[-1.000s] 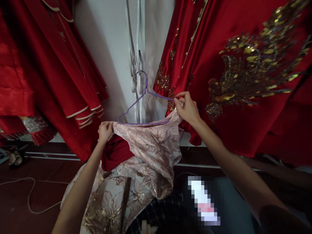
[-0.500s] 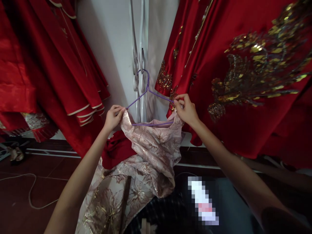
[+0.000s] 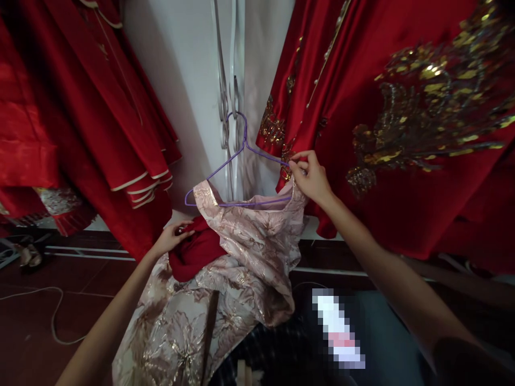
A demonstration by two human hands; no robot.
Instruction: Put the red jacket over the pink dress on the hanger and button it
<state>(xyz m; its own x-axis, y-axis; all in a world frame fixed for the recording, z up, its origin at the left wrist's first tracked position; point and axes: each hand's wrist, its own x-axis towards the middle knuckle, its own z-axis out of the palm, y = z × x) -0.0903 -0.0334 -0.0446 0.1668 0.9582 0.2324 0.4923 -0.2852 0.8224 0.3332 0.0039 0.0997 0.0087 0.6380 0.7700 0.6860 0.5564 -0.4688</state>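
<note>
A pale pink dress (image 3: 257, 236) with metallic gold flowers hangs by its shoulder straps on a purple wire hanger (image 3: 226, 163). My right hand (image 3: 311, 177) pinches the dress's right strap against the hanger's sloping arm. My left hand (image 3: 175, 238) is lower, at the edge of a dark red cloth (image 3: 201, 252) that lies against the dress. Thumb and index finger of that hand are apart, touching or close to the cloth. The left strap sits on the hanger by itself, with the hanger's left corner sticking out past it. The dress's lower part drapes toward me.
The hanger hooks onto white metal scrollwork (image 3: 224, 107) on a pale wall. Red garments (image 3: 132, 139) with white piping hang at left, a red gown (image 3: 362, 225) with gold sequins at right. Shoes (image 3: 30, 254) and a white cable (image 3: 54, 316) lie on the dark floor.
My left hand has let go of the left strap and moved down and left to the dark red cloth. My right hand still pinches the right strap, shifted slightly right.
</note>
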